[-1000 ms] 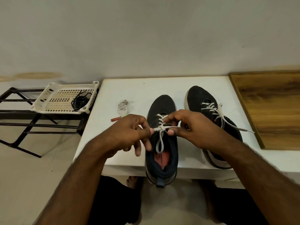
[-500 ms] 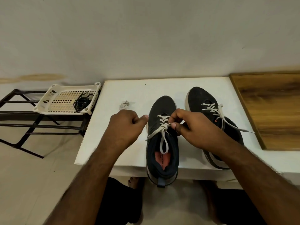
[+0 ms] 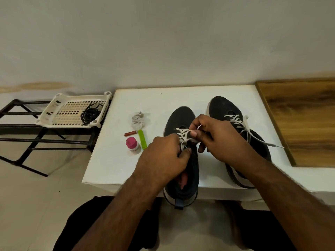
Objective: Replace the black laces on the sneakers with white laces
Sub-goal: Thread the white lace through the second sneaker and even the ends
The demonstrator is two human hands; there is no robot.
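**Second sneaker laced in white, knot being tied**

I have both sneakers on the white table (image 3: 112, 165), toes pointing away from me. The right sneaker (image 3: 224, 109) already carries a white lace (image 3: 241, 124) through its eyelets, with one long end trailing off toward the wooden board (image 3: 304, 124); from here I cannot tell whether it is properly knotted. The left sneaker (image 3: 181, 116), whose heel overhangs the near table edge, is also threaded with a white lace (image 3: 183, 132), and that is where I am working.

My left hand (image 3: 163, 160) is curled over the tongue area, fingers closed on the lace near the top eyelets. My right hand (image 3: 217, 140) pinches a strand of the same lace between thumb and forefinger, just above the crossing.

The black laces (image 3: 89, 114) lie bundled in the white perforated basket (image 3: 59, 113) on the black rack (image 3: 21, 127), well apart from the shoes, so removal looks finished. I judge the task nearly done: what remains is tying off this lace and perhaps tidying the other's loose end.

Beside the left sneaker sit a pink-capped bottle (image 3: 133, 144), a green clip (image 3: 142, 139), a small reddish tube (image 3: 130, 133) and a crumpled wrapper (image 3: 138, 118).
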